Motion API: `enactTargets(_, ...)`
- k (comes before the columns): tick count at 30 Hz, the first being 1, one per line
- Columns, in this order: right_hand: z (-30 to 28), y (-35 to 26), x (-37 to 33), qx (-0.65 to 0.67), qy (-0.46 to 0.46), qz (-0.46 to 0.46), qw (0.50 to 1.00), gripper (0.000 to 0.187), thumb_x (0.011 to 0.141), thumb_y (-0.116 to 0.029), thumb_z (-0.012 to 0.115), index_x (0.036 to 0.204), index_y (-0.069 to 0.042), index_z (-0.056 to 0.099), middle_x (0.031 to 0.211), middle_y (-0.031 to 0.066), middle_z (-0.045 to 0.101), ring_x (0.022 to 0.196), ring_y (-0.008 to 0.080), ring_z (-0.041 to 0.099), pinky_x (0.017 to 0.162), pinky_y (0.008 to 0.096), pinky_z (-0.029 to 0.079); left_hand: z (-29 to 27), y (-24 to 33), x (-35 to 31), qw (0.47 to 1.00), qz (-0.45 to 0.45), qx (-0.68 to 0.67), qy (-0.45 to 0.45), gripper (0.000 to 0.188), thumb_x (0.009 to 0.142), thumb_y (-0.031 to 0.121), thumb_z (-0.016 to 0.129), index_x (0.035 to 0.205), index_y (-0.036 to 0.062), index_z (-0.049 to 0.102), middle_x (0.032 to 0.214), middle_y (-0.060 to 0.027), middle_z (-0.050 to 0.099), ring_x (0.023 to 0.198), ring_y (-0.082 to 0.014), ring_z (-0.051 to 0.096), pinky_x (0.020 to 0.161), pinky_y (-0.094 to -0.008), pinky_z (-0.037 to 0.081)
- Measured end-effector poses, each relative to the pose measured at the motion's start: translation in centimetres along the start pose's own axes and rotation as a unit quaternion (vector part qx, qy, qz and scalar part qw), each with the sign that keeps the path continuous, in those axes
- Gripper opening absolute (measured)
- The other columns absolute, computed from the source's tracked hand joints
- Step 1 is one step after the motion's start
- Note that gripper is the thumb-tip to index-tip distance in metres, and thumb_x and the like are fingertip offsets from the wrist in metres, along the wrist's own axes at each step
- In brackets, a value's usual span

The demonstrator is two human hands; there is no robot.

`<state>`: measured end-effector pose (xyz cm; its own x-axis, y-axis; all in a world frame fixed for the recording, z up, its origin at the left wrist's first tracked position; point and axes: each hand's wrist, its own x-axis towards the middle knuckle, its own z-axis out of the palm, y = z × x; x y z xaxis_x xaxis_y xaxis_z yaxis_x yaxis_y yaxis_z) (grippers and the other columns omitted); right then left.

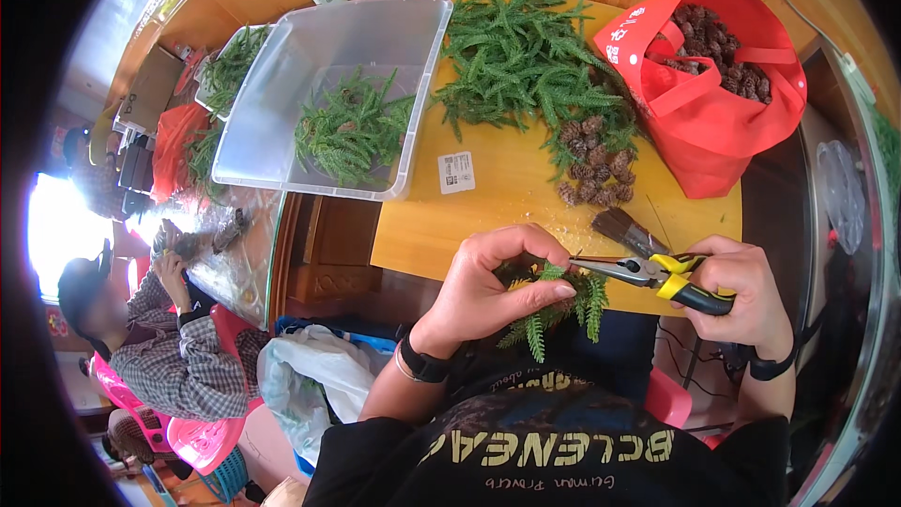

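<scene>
Over the near edge of the yellow table [413, 235], my left hand [493, 286] pinches a green artificial pine sprig [540, 319], whose leafy tips hang below the fingers. My right hand [746, 291] is closed round the yellow-and-black handles of a pair of long-nose pliers [648, 269]. The pliers point left, and their tips reach the sprig beside my left thumb and forefinger. Whether the jaws grip a wire there is too small to tell. A dark-bristled brush [624, 228] lies just beyond the pliers.
A pile of green sprigs [526, 56] and a cluster of pine cones [596, 169] lie on the table. At right stands a red bag [699, 145] of cones. A clear plastic bin [253, 155] with sprigs overhangs the left edge. A co-worker [178, 352] sits at left.
</scene>
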<state>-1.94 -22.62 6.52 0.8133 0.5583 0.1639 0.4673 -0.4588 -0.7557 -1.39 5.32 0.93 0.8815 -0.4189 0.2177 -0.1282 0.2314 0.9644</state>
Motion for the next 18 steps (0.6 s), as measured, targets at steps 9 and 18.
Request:
enactTargets(9, -0.4, -0.3, 0.1, 0.008, -0.020, 0.044, 0.999, 0.026, 0.056, -0.004, 0.068, 0.056, -0.005, 0.043, 0.055, 0.0061, 0.045, 0.052, 0.0249, 0.049, 0.052, 0.0286, 0.042, -0.1, -0.4, 0.0, 1.000, -0.008, -0.016, 0.005, 0.034, 0.061, 0.006, 0.082, 0.086, 0.0012, 0.060, 0.085, -0.0084, 0.062, 0.080, -0.0176, 0.058, 0.071, -0.0274, 0.046)
enactTargets(18, -1.9, -0.7, 0.8, 0.077, -0.172, 0.100, 0.977, 0.022, 0.061, -0.003, 0.064, 0.056, -0.004, 0.043, 0.054, 0.0058, 0.049, 0.047, 0.0195, 0.051, 0.046, 0.0247, 0.037, 0.4, -0.6, 0.1, 0.989, -0.036, -0.138, 0.030, 0.028, 0.064, 0.003, 0.079, 0.085, 0.0009, 0.060, 0.084, -0.0135, 0.065, 0.078, -0.0174, 0.059, 0.070, -0.0281, 0.047)
